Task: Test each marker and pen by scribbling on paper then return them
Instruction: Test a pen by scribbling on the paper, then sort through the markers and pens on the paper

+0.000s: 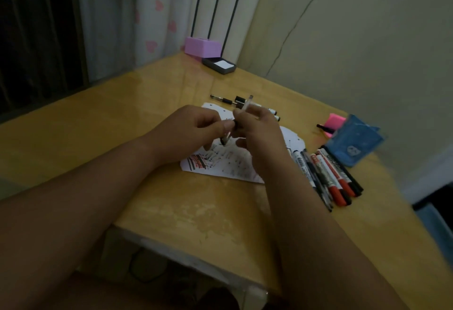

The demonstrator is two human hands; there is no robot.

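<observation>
ok so everything here turns on the pen. It's a clear-barrelled one held on a slant, back end poking up toward 1 o'clock and writing end aimed down toward 7, right above the scribbled paper, maybe even touching it, hard to say. The right hand has its grip wrapped round the upper barrel. The left hand sits at 9 o'clock of it and pinches the lower end with thumb and fingertips, so both grips are closed on that one pen. Can't tell if the left is pulling a cap off or pushing one on, it's too blurry. My guess is the tip only needs to drop straight down, since nothing is between it and the sheet. A row of red and black markers lies on the worktop at 3 to 4 o'clock, just beside the paper's edge. There's a blue pouch past them at 2, and spare pens at 12 beyond the far edge. The right forearm runs close to the marker row, so a wide swing could nudge them.
</observation>
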